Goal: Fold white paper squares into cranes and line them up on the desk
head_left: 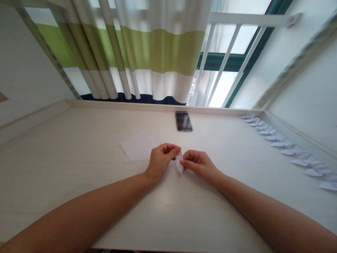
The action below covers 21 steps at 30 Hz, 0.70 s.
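Observation:
A small folded piece of white paper (179, 166) is held between my two hands above the middle of the table, its pointed end hanging down. My left hand (164, 158) pinches its upper part with thumb and fingers; a ring shows on one finger. My right hand (197, 162) grips the paper's right side between thumb and curled fingers. Flat white paper sheets (138, 147) lie overlapping on the table just left of my left hand.
A phone (184, 121), partly pixelated, lies near the back edge of the pale table (163, 221). Several folded paper figures (281, 144) stand in a row along the right side. Behind are a curtain (163, 52) and a white railing (244, 19).

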Each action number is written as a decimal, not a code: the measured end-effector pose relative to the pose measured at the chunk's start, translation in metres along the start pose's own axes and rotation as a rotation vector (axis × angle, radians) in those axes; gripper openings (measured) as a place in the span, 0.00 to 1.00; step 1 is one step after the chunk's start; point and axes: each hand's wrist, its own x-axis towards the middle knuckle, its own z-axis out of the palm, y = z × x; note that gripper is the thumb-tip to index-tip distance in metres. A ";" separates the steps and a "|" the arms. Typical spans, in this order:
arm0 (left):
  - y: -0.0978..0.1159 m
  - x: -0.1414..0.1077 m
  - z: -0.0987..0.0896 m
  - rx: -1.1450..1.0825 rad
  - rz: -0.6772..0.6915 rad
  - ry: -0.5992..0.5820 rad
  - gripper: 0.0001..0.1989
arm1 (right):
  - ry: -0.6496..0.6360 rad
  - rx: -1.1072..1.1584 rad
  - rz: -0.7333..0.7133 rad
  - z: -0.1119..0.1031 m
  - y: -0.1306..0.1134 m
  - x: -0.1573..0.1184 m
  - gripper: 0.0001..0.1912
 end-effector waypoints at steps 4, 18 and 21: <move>-0.001 0.002 -0.001 -0.096 -0.019 -0.038 0.17 | 0.048 0.016 0.005 0.000 0.000 0.000 0.09; -0.004 -0.001 -0.003 -0.008 -0.046 -0.254 0.09 | 0.174 -0.065 -0.200 -0.016 -0.012 -0.002 0.08; -0.003 -0.004 -0.002 -0.018 -0.058 -0.283 0.09 | 0.174 -0.082 -0.259 -0.019 -0.020 -0.004 0.08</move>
